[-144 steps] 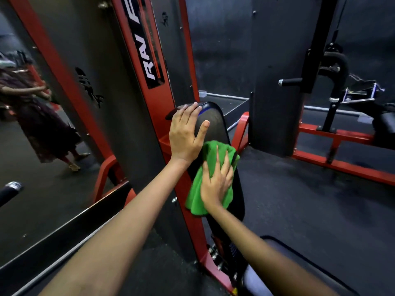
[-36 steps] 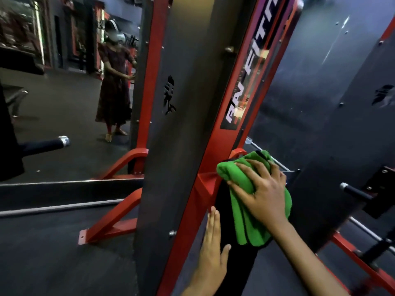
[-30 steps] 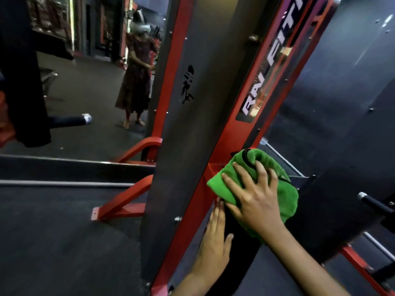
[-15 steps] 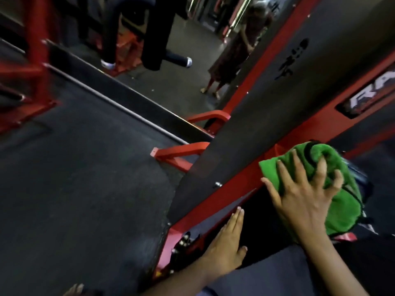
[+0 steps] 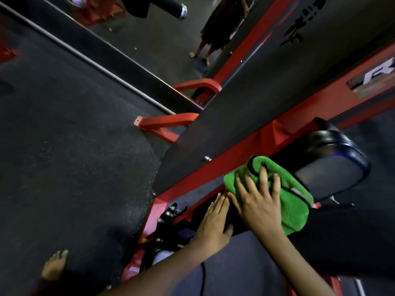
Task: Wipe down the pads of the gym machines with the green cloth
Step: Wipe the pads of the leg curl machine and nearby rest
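Right of centre in the frame, the green cloth (image 5: 292, 201) is seen folded over the edge of the black back pad (image 5: 327, 169) of a gym machine. It is pressed flat against the pad by the right hand (image 5: 258, 201), whose fingers are spread and straight on top of the cloth; the grip is released, with nothing curled round the fabric (only palm and fingers bearing down).

Just left of it, the left hand (image 5: 213, 225) is laid flat on the lower part of the same pad, fingers together and extended, grip likewise released. Its fingertips lie just beside the right hand's thumb; whether they touch cannot be told.

The pad is mounted on a red frame bar (image 5: 245, 154) that runs diagonally from the lower centre to the upper right. A dark grey panel (image 5: 245, 116) is fixed along it.

Black rubber floor (image 5: 64, 135) fills the left of the frame. A bare foot (image 5: 54, 263) is seen at the lower left. A mirror (image 5: 162, 39) in the upper part shows a standing person, blurred.
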{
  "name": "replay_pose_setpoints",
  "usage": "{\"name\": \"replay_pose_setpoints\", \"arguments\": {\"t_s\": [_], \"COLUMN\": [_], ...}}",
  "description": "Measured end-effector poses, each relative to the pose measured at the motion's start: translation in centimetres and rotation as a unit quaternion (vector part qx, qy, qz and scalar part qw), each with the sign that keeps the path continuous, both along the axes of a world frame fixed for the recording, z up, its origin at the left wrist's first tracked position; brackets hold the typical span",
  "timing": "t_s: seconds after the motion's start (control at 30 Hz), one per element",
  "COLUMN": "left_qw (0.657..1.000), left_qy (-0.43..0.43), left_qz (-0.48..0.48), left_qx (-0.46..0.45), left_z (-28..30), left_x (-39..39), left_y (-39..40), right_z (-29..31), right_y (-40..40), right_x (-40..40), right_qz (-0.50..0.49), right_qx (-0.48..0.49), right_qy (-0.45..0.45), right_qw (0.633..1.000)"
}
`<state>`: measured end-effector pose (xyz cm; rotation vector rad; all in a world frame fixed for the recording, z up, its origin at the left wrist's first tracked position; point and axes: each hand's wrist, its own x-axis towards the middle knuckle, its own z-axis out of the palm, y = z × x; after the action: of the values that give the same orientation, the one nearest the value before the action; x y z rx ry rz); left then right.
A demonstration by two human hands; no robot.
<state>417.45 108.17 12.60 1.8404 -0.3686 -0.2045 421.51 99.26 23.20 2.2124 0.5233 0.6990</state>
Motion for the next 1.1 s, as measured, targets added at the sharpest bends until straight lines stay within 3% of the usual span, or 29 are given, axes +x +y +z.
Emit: {"name": "replay_pose_setpoints", "arguments": {"t_s": [0.2,0.43,0.63,0.87,1.03,1.1], "left_qw": [1.000,0.998,0.998,0.992,0.994,0.993], "left_qy": [-0.001,0.059,0.058,0.085,0.085,0.096], "left_qz": [-0.007,0.003,0.013,-0.001,0.010,0.013], "left_qx": [-0.022,0.023,0.037,0.091,0.061,0.069], "left_z": [-1.1,-4.0,-5.1,-6.2,-7.5,-8.3], "left_x": [-0.1,-0.8,-0.8,-1.2,-1.4,-1.7], "left_y": [-0.1,-0.5,-0.3,-0.7,-0.1,-0.1], "right_z": [2.2,-1.5,1.1,-4.8,-2.2,-2.8], "right_y": [-0.2,0.2,0.1,0.0,0.1,0.3], "right_x": [0.9,-0.2,0.2,-2.0,-0.6,-0.9], "right_qz": [-0.019,-0.010,-0.040,-0.011,-0.007,-0.010], "right_qx": [0.018,-0.022,0.030,-0.011,0.042,0.044], "right_qy": [-0.077,-0.002,-0.075,0.125,0.003,0.006], "right_qw": [0.997,1.000,0.996,0.992,0.999,0.999]}}
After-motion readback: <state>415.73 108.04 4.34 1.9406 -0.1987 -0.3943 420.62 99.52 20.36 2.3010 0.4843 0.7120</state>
